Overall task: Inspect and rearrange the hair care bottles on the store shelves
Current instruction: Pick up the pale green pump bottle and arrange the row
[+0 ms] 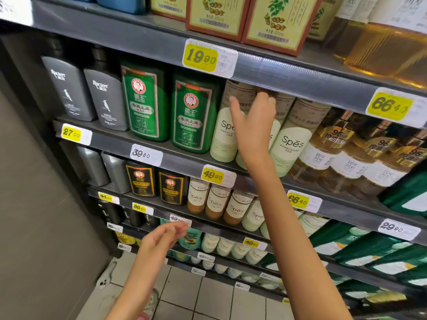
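Right hand (254,116) curls over the neck of the middle Spes bottle (284,107), which stands on the second shelf (111,140) between two matching neighbours. Left hand (161,239) hangs loose and empty. Best to grip below the cap and pull straight out without knocking the neighbours.

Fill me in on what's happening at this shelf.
A person is working along store shelves of hair care bottles. Their right hand reaches up to the pale green Spes bottles, with its fingers at the top of the middle Spes bottle, which stands on the shelf. Whether it has a grip yet is unclear. The left hand hangs lower, loosely curled and holding nothing. The green Bawang bottles stand just left, untouched.
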Demonstrator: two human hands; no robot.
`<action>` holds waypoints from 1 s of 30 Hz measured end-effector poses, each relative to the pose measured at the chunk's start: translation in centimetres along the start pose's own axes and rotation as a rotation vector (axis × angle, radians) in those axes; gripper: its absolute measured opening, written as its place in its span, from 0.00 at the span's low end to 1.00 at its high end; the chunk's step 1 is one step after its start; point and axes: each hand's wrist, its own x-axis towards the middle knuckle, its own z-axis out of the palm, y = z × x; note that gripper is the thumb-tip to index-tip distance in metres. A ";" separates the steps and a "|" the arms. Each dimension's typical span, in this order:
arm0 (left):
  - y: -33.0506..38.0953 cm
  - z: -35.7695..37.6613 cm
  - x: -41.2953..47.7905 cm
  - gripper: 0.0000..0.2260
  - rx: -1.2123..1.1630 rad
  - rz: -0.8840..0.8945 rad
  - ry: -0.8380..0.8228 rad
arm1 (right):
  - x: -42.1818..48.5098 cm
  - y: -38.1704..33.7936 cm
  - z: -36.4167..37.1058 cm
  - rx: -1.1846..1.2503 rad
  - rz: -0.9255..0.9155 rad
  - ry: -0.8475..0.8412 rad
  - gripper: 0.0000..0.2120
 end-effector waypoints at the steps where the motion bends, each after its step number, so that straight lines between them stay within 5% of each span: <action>1: 0.0 -0.2 0.1 0.11 -0.005 -0.003 0.009 | 0.3 0.0 0.2 -0.029 0.001 -0.050 0.14; 12: -0.3 -0.6 0.4 0.11 -0.019 -0.004 -0.001 | 1.5 0.4 1.3 -0.120 0.025 -0.167 0.25; 17: -0.4 0.0 0.5 0.11 -0.036 -0.028 -0.013 | 0.0 0.2 0.7 -0.009 -0.004 -0.121 0.13; 23: -0.1 0.5 0.2 0.12 -0.016 -0.030 -0.035 | -3.0 0.5 -0.5 0.116 -0.166 -0.015 0.29; 30: 1.1 1.2 -0.7 0.11 0.109 0.010 -0.043 | -5.9 1.1 -1.2 0.232 -0.102 -0.158 0.37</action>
